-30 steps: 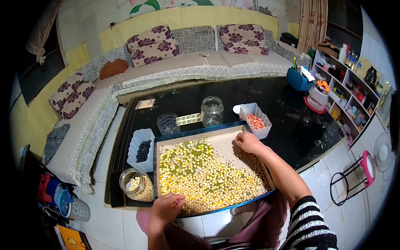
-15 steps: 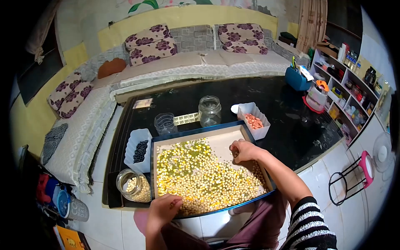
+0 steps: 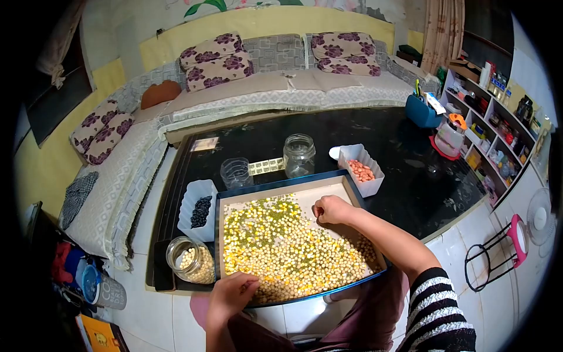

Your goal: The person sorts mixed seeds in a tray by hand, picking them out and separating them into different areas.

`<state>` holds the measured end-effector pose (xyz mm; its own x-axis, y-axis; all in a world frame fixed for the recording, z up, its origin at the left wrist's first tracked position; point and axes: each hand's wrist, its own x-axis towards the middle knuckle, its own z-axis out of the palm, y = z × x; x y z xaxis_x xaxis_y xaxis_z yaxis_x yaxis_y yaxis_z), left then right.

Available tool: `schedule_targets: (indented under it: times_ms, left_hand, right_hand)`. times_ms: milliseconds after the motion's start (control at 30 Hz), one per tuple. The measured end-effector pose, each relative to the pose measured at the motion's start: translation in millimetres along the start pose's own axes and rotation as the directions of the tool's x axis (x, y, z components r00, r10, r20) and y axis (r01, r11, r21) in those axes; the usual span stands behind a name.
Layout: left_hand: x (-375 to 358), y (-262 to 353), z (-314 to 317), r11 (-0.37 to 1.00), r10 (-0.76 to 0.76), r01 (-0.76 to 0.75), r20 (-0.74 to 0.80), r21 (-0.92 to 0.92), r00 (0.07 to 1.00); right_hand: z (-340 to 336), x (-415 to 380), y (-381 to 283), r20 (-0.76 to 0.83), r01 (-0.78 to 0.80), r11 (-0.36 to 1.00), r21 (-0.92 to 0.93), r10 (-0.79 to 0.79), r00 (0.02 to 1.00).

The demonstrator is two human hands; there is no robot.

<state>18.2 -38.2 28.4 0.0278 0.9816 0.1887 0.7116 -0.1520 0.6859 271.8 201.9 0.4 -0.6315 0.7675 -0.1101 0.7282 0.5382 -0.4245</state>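
Pointing into the tray [image 3: 308,193], the right hand [image 3: 332,210] is held with fingers bunched; mixed beans [image 3: 281,246] are spread left and bodyward of them. Left hand [image 3: 232,294] is curled; pinch in either cannot be told.

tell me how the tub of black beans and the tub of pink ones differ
The black-bean tub holds dark beans; the pink-bean tub holds pinkish ones. The black-bean tub stands left of the tray; the pink-bean tub is by its far right corner, nearer the right hand. Both tubs are whitish and open-topped.
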Motion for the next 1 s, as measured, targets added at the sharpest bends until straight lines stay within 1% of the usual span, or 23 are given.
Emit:
schedule_targets:
  times_ms: [33,67,100,133,167,200,233,267,300,333,400,467,533,567,633,767,867,933,967,1000]
  left_hand:
    - [0.1,-0.8,0.4,1.0,-0.009,0.009,0.006,-0.011,1.0]
    - [0.3,-1.4,0.5,1.0,-0.013,0.013,0.001,-0.009,1.0]
    - [1.1,-2.0,0.3,1.0,0.017,-0.017,0.013,0.01,1.0]
    - [1.5,-2.8,0.0,0.999,0.042,-0.042,0.023,0.03,0.999]
    - [3.0,-3.4,0.4,0.999,0.024,-0.025,0.011,0.036,1.0]
    - [4.2,-3.9,0.7,0.996,0.082,-0.083,0.013,0.041,0.997]
    - [2.6,-5.5,-0.1,0.99,0.132,-0.133,0.014,0.053,0.991]
    - [1.0,-7.5,0.8,0.99,0.138,-0.138,-0.012,0.032,0.99]
    - [0.6,-8.4,1.9,0.989,0.151,-0.15,-0.037,0.012,0.988]
    - [0.6,-6.9,0.7,0.991,0.132,-0.133,-0.023,-0.024,0.991]
    - [-0.6,-8.7,2.5,0.993,0.12,-0.121,-0.034,-0.008,0.992]
    - [-0.4,-9.0,2.4,0.988,0.152,-0.152,-0.031,-0.012,0.988]
    - [-0.2,-8.0,0.7,0.988,0.154,-0.155,-0.03,-0.001,0.988]
    - [-0.1,-7.7,0.3,0.987,0.163,-0.163,-0.024,0.004,0.986]
    - [-0.6,-7.5,-0.2,0.988,0.152,-0.152,-0.026,-0.019,0.988]
    - [-1.3,-9.5,1.4,0.991,0.125,-0.126,-0.014,-0.05,0.992]
    - [0.2,-10.2,1.6,0.989,0.138,-0.139,-0.021,-0.052,0.99]
    - [-1.3,-11.6,2.4,0.987,0.148,-0.15,-0.03,-0.057,0.988]
    - [-0.7,-11.9,3.0,0.986,0.154,-0.156,-0.04,-0.06,0.987]
    - [-0.6,-8.6,0.9,0.985,0.159,-0.161,-0.039,-0.066,0.987]
  right_hand:
    - [-0.8,1.5,-3.0,0.001,0.006,1.0,-0.002,-0.006,1.0]
    - [-1.5,1.9,-7.1,0.001,-0.009,0.998,-0.054,0.009,1.0]
    - [-1.5,3.8,-11.4,0.0,-0.022,0.994,-0.106,0.022,1.0]
    - [0.9,5.4,-12.2,0.007,-0.008,0.994,-0.106,0.009,1.0]
    - [4.4,5.6,-10.0,-0.035,0.012,0.99,-0.143,-0.018,0.999]
    - [8.6,8.2,-9.4,-0.069,0.044,0.983,-0.177,-0.057,0.996]
    - [7.9,8.1,-11.7,-0.053,0.049,0.981,-0.189,-0.06,0.997]
    - [11.0,11.7,-12.3,-0.049,0.009,0.98,-0.197,-0.019,0.999]
    - [6.8,8.2,-18.9,-0.067,-0.011,0.989,-0.145,0.001,0.998]
    - [4.7,6.6,-21.7,-0.082,0.004,0.987,-0.16,-0.017,0.997]
    - [6.4,10.4,-20.0,-0.091,-0.023,0.99,-0.141,0.01,0.996]
    - [8.1,13.5,-20.3,-0.093,-0.028,0.992,-0.125,0.017,0.996]
    - [9.1,15.1,-24.1,-0.128,-0.116,0.989,-0.087,0.105,0.986]
    - [10.8,16.8,-23.9,-0.126,-0.108,0.99,-0.089,0.096,0.987]
    - [15.5,20.0,-22.5,-0.19,-0.09,0.992,-0.089,0.072,0.979]
    - [17.3,25.9,-22.9,-0.171,-0.077,0.991,-0.111,0.057,0.984]
    - [13.7,29.9,-24.7,-0.162,-0.088,0.993,-0.076,0.075,0.984]
    - [11.8,30.1,-25.4,-0.183,-0.088,0.993,-0.082,0.072,0.981]
    - [16.4,31.5,-20.2,-0.22,-0.07,0.997,-0.02,0.064,0.974]
    - [23.4,39.1,-10.2,-0.245,-0.089,0.996,-0.023,0.08,0.966]
